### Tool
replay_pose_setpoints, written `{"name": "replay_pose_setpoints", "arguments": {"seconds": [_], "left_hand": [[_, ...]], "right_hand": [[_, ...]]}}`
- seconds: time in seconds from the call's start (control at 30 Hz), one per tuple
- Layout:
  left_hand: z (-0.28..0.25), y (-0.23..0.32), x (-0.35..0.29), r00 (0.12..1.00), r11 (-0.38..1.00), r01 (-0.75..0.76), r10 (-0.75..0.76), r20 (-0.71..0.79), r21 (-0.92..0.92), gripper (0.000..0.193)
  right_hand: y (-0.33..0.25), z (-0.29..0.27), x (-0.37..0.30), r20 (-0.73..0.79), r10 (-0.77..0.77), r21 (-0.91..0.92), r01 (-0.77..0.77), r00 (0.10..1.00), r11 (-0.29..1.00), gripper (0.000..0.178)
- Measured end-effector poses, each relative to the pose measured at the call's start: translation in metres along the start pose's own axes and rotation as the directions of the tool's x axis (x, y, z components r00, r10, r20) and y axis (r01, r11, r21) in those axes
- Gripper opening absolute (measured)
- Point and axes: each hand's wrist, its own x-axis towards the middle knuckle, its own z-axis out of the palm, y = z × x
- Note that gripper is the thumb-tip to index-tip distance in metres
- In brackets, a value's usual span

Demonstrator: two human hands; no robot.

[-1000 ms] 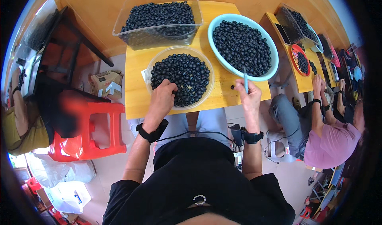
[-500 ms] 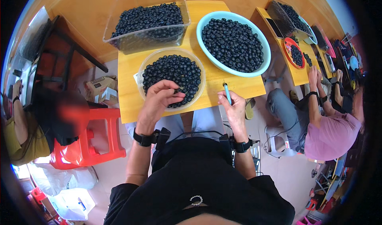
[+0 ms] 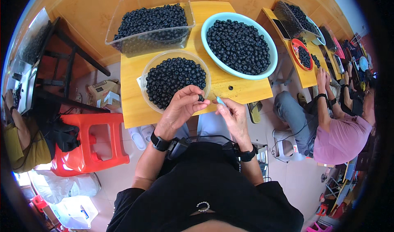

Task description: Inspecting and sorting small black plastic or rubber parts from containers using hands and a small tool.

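Your left hand (image 3: 179, 111) pinches a berry-like piece (image 3: 200, 98), your right hand (image 3: 234, 116) a light-blue tool (image 3: 221, 102): likely lining-up step; next needs steady aim.

The wooden table (image 3: 251, 90) is brightly lit and fairly sharp, a whitish plastic tub (image 3: 67, 211) glares beyond its near left corner, and fisheye edges curve into black.

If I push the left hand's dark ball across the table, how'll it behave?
Apt to roll: the ball looks round and the table fairly flat. Probably light: the left hand holds it by the fingertips. Soft or hard, I can't tell.
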Motion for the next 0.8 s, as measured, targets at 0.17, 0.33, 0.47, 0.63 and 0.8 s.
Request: {"name": "replay_pose_setpoints", "arguments": {"seconds": [0.17,0.33,0.47,0.63,0.8], "left_hand": [[-0.004,-0.006,0.003,1.000,1.000,-0.018,0.018,0.001,-0.013,0.016],[-0.005,-0.010,0.004,1.000,1.000,-0.024,0.024,0.010,-0.011,0.017],[-0.003,-0.012,0.002,0.999,1.000,-0.004,0.004,-0.045,0.020,0.019],[-0.004,-0.012,0.003,1.000,1.000,0.013,-0.013,0.015,0.003,0.020],[-0.005,-0.012,0.005,0.998,1.000,0.029,-0.029,0.060,0.000,0.015]], "right_hand": [[-0.001,-0.002,-0.001,-0.015,0.012,-0.015,-0.012,1.000,1.000,0.025],[-0.011,-0.003,-0.001,-0.003,-0.093,-0.138,0.092,0.996,0.986,0.024],[-0.022,-0.002,0.000,0.049,-0.187,-0.289,0.193,0.981,0.938,0.021],[-0.025,0.000,-0.001,0.055,-0.247,-0.343,0.251,0.967,0.905,0.019],[-0.026,-0.002,-0.002,0.059,-0.260,-0.396,0.261,0.964,0.880,0.019]]}}
